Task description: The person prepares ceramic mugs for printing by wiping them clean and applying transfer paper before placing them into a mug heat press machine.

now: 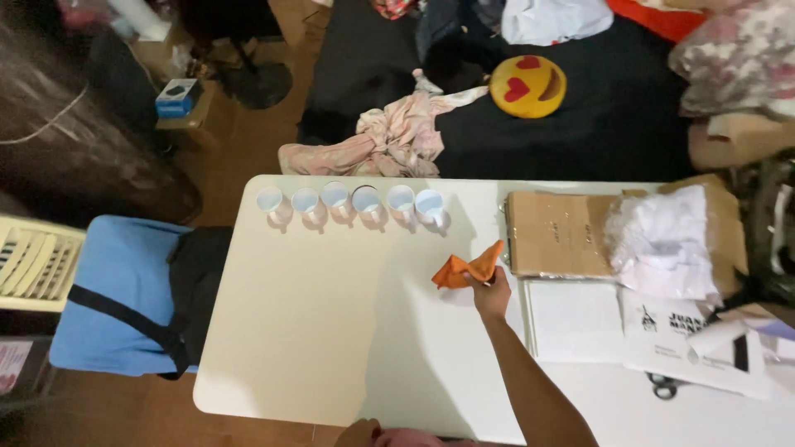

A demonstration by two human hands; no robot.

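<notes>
The cloth [469, 267] is orange; the six mugs [350, 201] are white. The round pillow [527, 86] is yellow with red hearts.

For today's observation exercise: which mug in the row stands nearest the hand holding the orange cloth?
The rightmost mug of the six; the right hand with the orange cloth is just below it.

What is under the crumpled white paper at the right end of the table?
The crumpled white paper lies on a flattened brown cardboard box, whose left part and right edge show. White sheets lie just below it. Whatever sits directly beneath the heap is covered.
</notes>
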